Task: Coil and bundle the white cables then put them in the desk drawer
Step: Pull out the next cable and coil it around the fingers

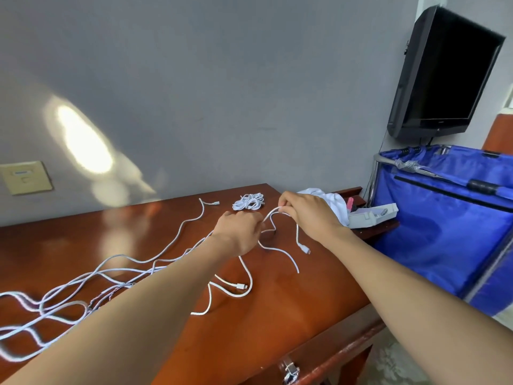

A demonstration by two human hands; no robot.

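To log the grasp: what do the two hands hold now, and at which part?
Both hold a white cable. The right hand pinches it near its plug end; the left hand grips it further along.

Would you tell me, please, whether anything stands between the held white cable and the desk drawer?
The drawer looks closed, with its metal latch on the front, so it must be opened first. Otherwise nothing blocks the way from the cable, pinched by the left hand and right hand.

free: far-left desk top (83, 232) | blocked: loose cables (181, 227) across near-left; coiled bundle (248, 202) at back; blue cart (444, 218) beside right end
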